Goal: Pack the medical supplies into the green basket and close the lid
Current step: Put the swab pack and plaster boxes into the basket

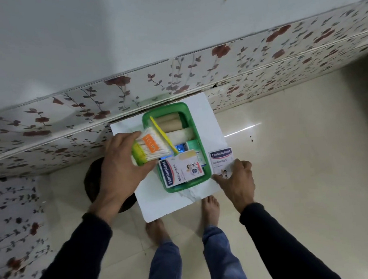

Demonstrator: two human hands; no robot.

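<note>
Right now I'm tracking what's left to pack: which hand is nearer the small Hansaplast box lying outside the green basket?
Right. The right hand touches the small white Hansaplast box; the left hand holds a cotton-swab pack across the green plastic basket.

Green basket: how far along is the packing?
Mostly packed. Done: the green basket already holds bandage rolls and a Hansaplast box. In hand: the left hand holds the cotton swab pack over the basket; the right hand is on a second Hansaplast box lying outside it. Left: both go in, then close the lid, which is not in view.
</note>
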